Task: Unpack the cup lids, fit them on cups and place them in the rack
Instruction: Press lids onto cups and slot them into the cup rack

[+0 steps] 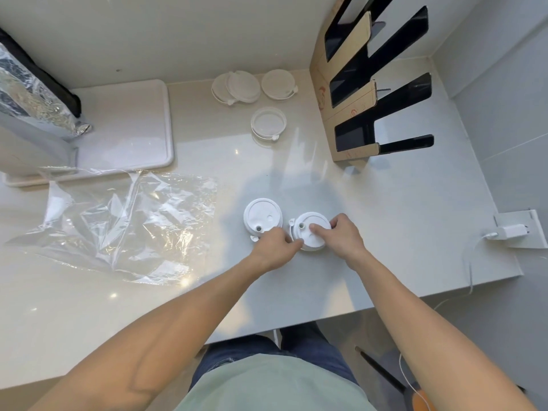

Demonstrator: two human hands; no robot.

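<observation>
Two white lidded cups stand side by side near the middle of the counter. My right hand [341,234] presses on the lid of the right cup [311,232], thumb on top. My left hand [274,247] pinches that lid's left edge with its fingertips. The left cup [262,215] stands free with its lid on. Loose white lids lie further back: an overlapping pair [237,87], a single one [277,84], and one turned open side up [268,123]. The cardboard and black rack [364,84] stands at the back right, its slots showing no cups.
A crumpled clear plastic bag [118,221] lies at the left. Behind it sits a white tray [133,129] with a foil-lined bag [32,96] on it. A white charger and cable [510,231] rest at the right edge. The counter's front edge runs just below my hands.
</observation>
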